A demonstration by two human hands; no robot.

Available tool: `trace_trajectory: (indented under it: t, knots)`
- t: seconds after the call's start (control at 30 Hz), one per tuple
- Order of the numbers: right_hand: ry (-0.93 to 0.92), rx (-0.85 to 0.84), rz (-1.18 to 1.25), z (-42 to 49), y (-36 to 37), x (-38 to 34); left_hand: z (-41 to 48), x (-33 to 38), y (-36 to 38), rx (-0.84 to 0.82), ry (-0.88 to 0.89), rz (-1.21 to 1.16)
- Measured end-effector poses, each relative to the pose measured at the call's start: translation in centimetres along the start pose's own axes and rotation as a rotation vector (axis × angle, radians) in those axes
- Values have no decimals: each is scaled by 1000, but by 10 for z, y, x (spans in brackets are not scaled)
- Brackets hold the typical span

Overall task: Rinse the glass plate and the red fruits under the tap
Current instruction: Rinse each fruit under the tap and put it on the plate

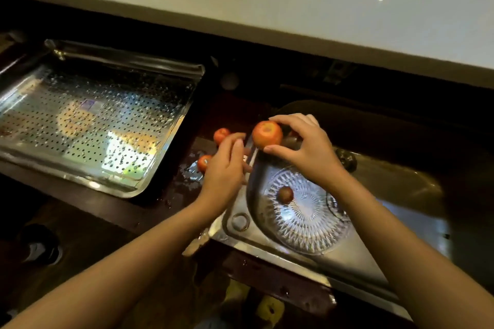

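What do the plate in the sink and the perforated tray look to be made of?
Plate: clear pressed glass, judging by its see-through body and radiating cut pattern. Perforated tray: polished metal, probably stainless steel, going by its mirror-like reflections and punched holes.

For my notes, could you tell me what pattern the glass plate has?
The glass plate is clear with a cut radiating starburst pattern, seen in the head view.

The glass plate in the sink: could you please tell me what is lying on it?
One small dark red fruit lies on the glass plate, left of centre. The right forearm covers the plate's upper right edge, so anything there is hidden.
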State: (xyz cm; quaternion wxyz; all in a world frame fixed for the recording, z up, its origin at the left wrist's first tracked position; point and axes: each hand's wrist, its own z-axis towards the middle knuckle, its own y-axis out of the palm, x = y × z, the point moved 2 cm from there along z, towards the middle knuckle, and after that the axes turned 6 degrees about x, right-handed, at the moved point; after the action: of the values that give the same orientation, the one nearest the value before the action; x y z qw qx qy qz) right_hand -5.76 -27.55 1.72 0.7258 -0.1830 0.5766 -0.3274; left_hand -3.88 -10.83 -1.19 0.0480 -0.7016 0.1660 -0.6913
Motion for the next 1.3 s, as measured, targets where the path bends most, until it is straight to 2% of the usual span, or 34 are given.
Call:
trace_trajectory:
  t: [0.03, 0.1, 0.27, 0.43, 0.53, 0.6, 0.7, 0.83, 1.1, 1.2, 1.3]
  knots:
    - [-1, 27, -24, -4, -16, -5, 6, 16, 10, -43, -73, -101]
    - [7, 83, -69, -15, -45, -12, 11, 49, 33, -157, -100, -202]
    - [86, 257, -172, -48, -110, -15, -3, 107, 95, -429, 16, -206]
    - [277, 377, -269, -92, -161, 1, -24, 128, 160, -648, -40, -195]
    - [499, 612, -253, -142, -189, 19, -40, 134, 203, -761, -87, -223]
    - [694, 689, -376, -180, -199, 35, -48, 135, 226, -802, -112, -251]
    - [1031, 632, -566, -241, -203, 54, -69, 135, 264, -917, -162, -306]
    - [1299, 522, -547, -280, -195, 78, -93, 131, 306, -1020, -328, -357]
    - [1203, 765, -287, -290, -181, 111, -114, 128, 357, -1052, -548, -458]
    - [1228, 825, -181, -290, -181, 122, -116, 128, 370, -1035, -560, -459]
    - [1226, 881, -197, -290, -178, 127, -118, 131, 379, -1028, -543, -444]
